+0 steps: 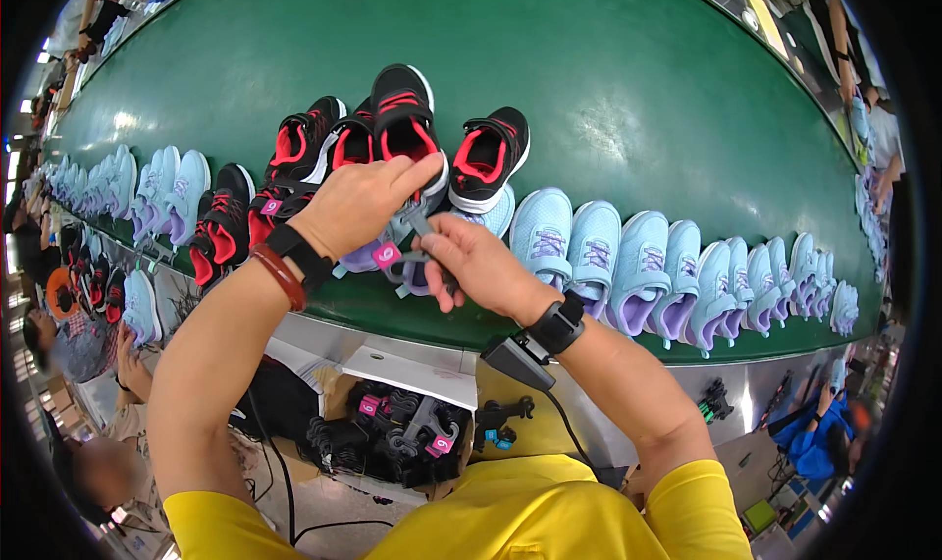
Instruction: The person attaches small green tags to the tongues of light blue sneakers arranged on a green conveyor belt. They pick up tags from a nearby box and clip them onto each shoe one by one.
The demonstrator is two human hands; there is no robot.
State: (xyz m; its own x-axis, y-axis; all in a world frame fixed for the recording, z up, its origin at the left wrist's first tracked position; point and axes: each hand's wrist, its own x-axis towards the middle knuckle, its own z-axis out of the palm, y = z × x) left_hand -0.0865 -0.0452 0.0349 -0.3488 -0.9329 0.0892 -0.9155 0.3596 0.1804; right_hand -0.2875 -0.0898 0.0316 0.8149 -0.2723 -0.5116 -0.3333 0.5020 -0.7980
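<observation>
While the right hand [478, 261] pinches one hanger [420, 222] near one tag [386, 255], the left hand's [355, 203] grip is unclear.

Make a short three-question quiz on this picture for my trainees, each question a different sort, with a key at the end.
1. What is the person's right hand holding?
2. True or false: the box of hangers sits on top of the table.
3. Choose one. The long row of shoes stretching away to the person's right is: (a) black and red, (b) light blue, (c) yellow.

Key:
1. A plastic hanger.
2. False: the box of hangers is below the near edge of the table.
3. b, light blue.
</observation>
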